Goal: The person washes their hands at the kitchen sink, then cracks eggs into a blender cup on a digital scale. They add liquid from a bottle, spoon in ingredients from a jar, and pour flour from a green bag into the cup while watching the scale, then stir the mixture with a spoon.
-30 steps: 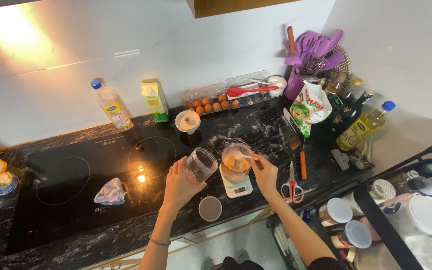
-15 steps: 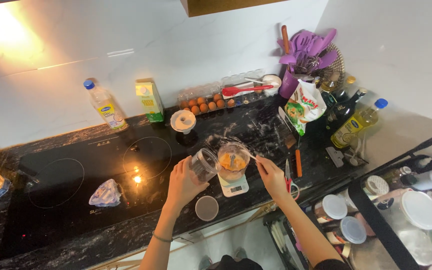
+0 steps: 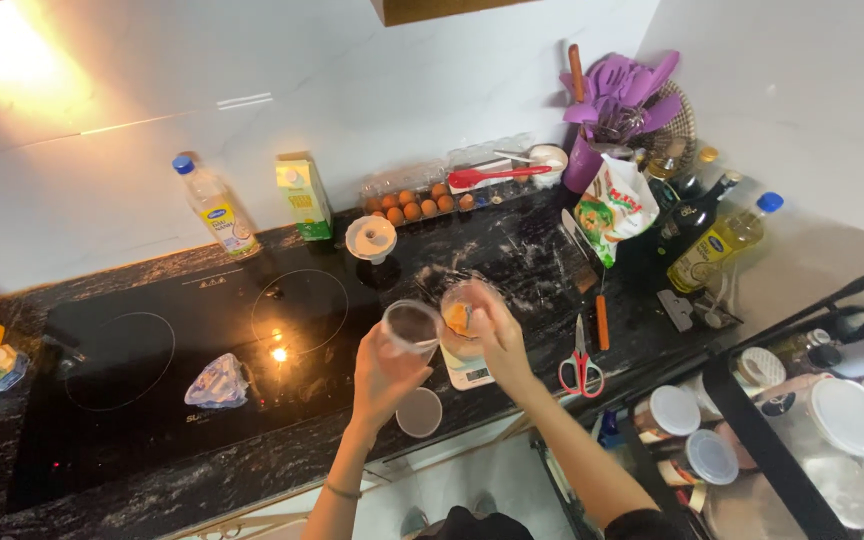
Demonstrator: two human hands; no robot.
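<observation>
The countertop (image 3: 512,250) is black stone veined with pale streaks, the hob (image 3: 152,370) beside it plain glossy black with thin grey rings, and the wall (image 3: 352,90) white with a warm orange glare at one corner. The carton (image 3: 304,198) is green and yellow, the bottle (image 3: 214,208) yellowish with a blue cap, the eggs (image 3: 414,208) brown, the spatula (image 3: 490,176) red, and the utensil pot (image 3: 584,160) purple. The left hand (image 3: 384,372) holds a clear cup (image 3: 412,328), the glass (image 3: 460,318) by the right hand (image 3: 502,345) shows orange, and the scissors (image 3: 580,362) have red handles.
</observation>
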